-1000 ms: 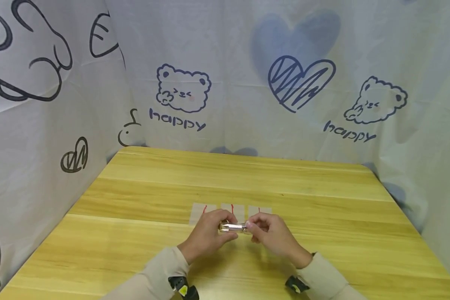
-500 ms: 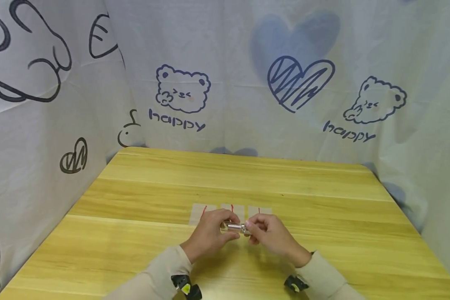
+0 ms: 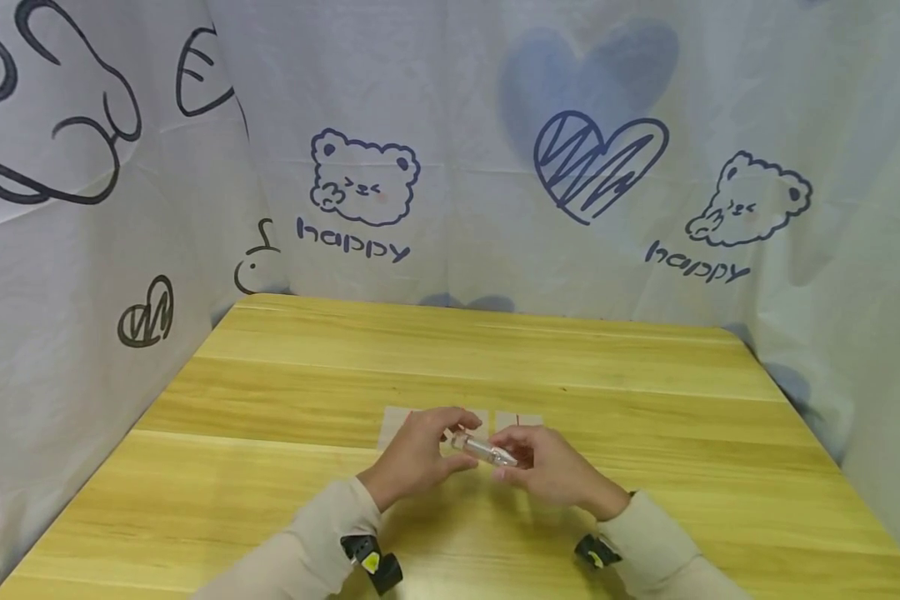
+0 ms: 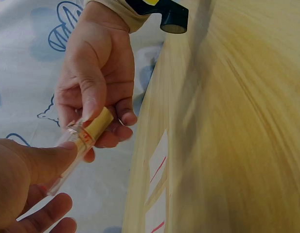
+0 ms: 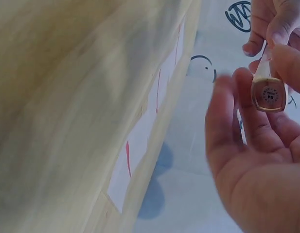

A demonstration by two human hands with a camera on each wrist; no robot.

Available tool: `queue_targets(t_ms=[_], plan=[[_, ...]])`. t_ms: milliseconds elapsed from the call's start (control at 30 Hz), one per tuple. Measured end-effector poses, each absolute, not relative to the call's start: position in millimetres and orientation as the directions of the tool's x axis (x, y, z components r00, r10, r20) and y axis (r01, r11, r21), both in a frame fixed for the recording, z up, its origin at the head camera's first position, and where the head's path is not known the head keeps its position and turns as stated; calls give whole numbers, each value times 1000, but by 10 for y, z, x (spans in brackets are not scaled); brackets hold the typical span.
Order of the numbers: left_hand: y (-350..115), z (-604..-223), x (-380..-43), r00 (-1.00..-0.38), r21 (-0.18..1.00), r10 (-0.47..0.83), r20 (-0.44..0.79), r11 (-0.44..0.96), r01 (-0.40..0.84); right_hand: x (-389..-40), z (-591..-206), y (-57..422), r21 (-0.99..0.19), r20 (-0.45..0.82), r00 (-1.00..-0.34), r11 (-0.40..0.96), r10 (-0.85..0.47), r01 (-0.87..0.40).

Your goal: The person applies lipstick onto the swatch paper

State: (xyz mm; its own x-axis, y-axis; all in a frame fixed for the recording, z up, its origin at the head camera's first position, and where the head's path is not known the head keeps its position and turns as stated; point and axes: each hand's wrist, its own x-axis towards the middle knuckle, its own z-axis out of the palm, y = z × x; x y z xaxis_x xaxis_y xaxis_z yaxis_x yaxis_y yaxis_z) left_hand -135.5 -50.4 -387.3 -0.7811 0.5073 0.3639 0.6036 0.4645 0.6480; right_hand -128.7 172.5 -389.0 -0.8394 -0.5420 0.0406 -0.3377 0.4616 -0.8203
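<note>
A small lipstick tube [image 3: 483, 450] with a clear section is held tilted between the two hands above the table. My left hand [image 3: 417, 454] pinches its left end between thumb and fingers. My right hand [image 3: 551, 468] is around the other end, its thumb on the tube and its fingers curled loosely about it. Gold colour shows on the lipstick [image 4: 98, 124] at the right-hand end in the left wrist view. The base of the lipstick [image 5: 269, 95], with a round label reading 04, faces the right wrist camera. Fingers hide parts of the tube.
White paper pieces with red lines, such as the right one [image 3: 523, 418], lie on the wooden table [image 3: 645, 392] just beyond the hands. My left hand partly covers the others. White cloth [image 3: 480, 208] with drawings surrounds the table's back and sides.
The lipstick has turned from nearly level to tilted, its right end lower and nearer. My right fingers have shifted from pinching the end to a looser hold around it.
</note>
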Motion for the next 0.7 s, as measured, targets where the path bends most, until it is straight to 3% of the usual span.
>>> queue_targets(t_ms=[367, 700], plan=[[-794, -3860, -1455, -858, 660, 411, 306, 558, 503, -1427, -3997, 1890, -823, 108, -956, 515, -271, -239], [-1106, -3955, -1581, -913, 659, 345, 217, 638, 398, -1595, -4084, 2110, -797, 153, -983, 575, -105, -185]])
